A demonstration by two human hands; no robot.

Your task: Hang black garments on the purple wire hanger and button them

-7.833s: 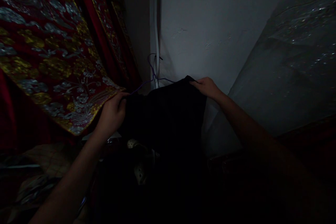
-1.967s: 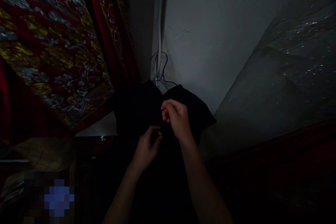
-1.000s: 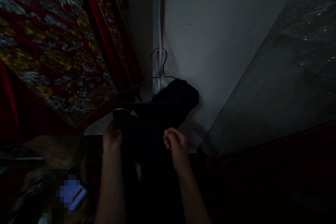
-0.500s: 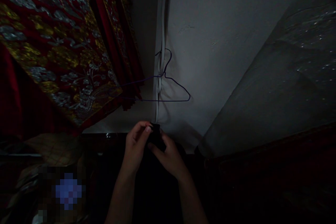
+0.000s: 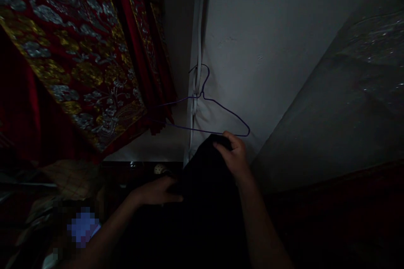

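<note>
A large piece of black cloth (image 5: 202,176) spreads in front of me, its folds lost in the dark. Pinching its raised top corner, my right hand (image 5: 235,153) is closed just under the hanger's lower bar. My left hand (image 5: 159,193) is lower and to the left, with the cloth between thumb and fingers; the fingertips are hidden in the black. A thin purple wire hanger (image 5: 225,107) hangs by its hook from a white cord (image 5: 199,29) along the wall corner, with nothing on it.
Red cloth with gold and silver embroidery (image 5: 88,59) hangs at the left, behind the hanger's left end. A pale sheet with glinting spots (image 5: 347,92) leans at the right. Below left lie a checked cloth (image 5: 71,176) and a blurred blue patch (image 5: 82,225).
My hands have parted: the right rose to the right, lifting a corner of the black cloth, while the left dropped lower left. In view, the hanger's right end has shifted right and down.
</note>
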